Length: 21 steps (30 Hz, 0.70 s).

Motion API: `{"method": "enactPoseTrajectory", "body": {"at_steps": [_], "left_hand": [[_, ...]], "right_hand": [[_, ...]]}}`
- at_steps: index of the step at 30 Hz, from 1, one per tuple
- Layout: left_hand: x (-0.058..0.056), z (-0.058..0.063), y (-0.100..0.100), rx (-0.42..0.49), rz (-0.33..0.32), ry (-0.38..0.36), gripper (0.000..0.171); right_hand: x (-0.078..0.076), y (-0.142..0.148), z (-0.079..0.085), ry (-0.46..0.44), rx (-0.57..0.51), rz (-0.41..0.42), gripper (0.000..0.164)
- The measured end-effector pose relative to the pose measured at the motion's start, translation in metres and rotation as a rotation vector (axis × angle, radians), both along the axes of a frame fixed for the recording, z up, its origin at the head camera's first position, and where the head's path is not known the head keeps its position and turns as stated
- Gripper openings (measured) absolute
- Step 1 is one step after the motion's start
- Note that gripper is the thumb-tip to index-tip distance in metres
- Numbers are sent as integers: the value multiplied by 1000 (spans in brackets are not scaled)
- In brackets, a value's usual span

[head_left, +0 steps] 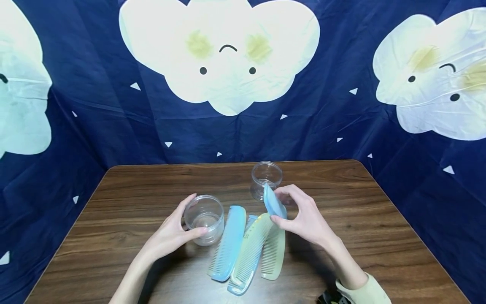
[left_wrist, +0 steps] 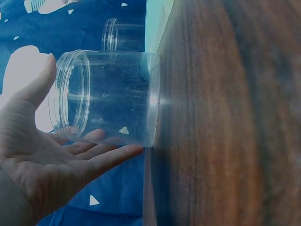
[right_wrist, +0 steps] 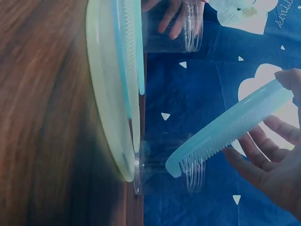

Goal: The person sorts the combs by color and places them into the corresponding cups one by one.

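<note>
My left hand (head_left: 172,232) holds a clear plastic jar (head_left: 205,220) from its left side, thumb in front and fingers behind. The jar stands upright on the table, its mouth uncovered, with nothing inside. A light blue comb (head_left: 274,202) is pinched between the thumb and fingers of my right hand (head_left: 303,215), raised above the table and tilted, teeth toward the palm in the right wrist view. Below it lies a loose pile of combs: a blue comb (head_left: 230,242) at the left, a pale green comb (head_left: 250,249) on top, and another green comb (head_left: 274,253) at the right.
A second clear jar (head_left: 262,169) stands near the table's back edge, partly behind the raised comb. The brown wooden table (head_left: 133,202) meets a dark blue curtain (head_left: 114,126) with white clouds. A small black object (head_left: 330,297) sits by the right sleeve (head_left: 364,291).
</note>
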<state>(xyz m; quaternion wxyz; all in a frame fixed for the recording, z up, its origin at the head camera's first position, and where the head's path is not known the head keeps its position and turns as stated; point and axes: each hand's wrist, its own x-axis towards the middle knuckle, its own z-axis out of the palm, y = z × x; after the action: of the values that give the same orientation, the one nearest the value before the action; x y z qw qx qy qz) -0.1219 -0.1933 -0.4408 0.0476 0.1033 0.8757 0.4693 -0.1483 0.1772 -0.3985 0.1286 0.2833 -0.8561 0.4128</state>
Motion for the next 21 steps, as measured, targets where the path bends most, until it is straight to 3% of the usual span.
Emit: {"method": "enactPoseTrajectory", "body": {"at_steps": [5, 11, 21], "left_hand": [[-1, -1, 0, 3, -4, 1, 101], [-2, -1, -1, 0, -7, -5, 102], [-2, -2, -2, 7, -2, -2, 99]], "right_hand": [[-5, -8, 8, 10, -72, -14, 51], [-13, -22, 21, -70, -205, 22, 46], [-22, -56, 40, -130, -321, 75, 44]]}}
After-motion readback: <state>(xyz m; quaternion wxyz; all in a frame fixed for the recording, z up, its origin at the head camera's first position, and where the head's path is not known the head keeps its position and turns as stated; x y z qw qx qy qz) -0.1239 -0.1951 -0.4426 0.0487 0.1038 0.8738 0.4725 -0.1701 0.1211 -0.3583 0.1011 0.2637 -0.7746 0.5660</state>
